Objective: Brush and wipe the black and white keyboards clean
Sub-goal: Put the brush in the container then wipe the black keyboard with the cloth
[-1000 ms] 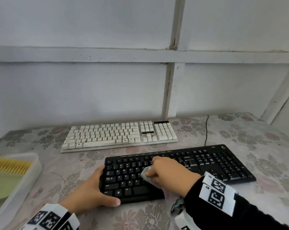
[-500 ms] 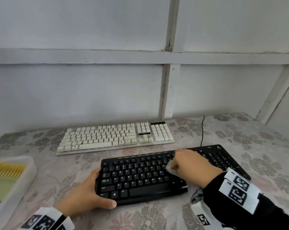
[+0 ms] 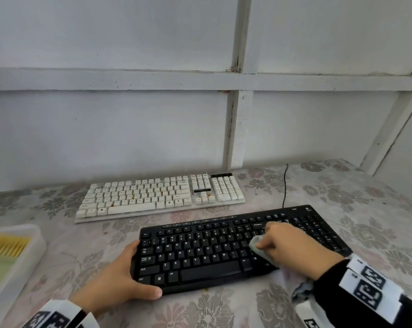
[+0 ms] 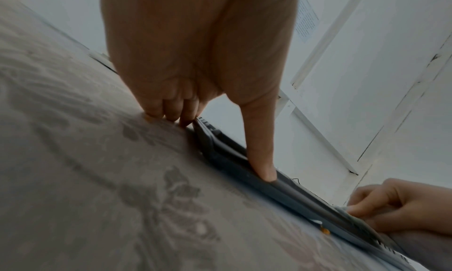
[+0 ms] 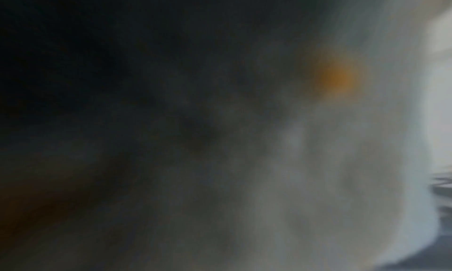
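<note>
The black keyboard (image 3: pixel 212 252) lies near the table's front edge, and the white keyboard (image 3: pixel 157 197) sits behind it to the left. My left hand (image 3: pixel 119 282) grips the black keyboard's left front corner, thumb along its front edge. In the left wrist view the thumb (image 4: pixel 261 155) lies on the black keyboard (image 4: pixel 244 169) edge and the other fingers curl at its end. My right hand (image 3: pixel 292 247) presses a pale grey cloth (image 3: pixel 257 245) onto the keys right of centre. The right wrist view is a dark blur.
A clear plastic tray (image 3: pixel 18 266) at the left edge holds a brush with yellow bristles (image 3: pixel 6 245). A black cable (image 3: pixel 285 185) runs from the black keyboard toward the white wall. The flowered tablecloth (image 3: pixel 365 209) covers the table.
My right hand has slid the cloth rightward across the black keyboard, from the middle keys to right of centre. The left hand keeps its hold on the corner.
</note>
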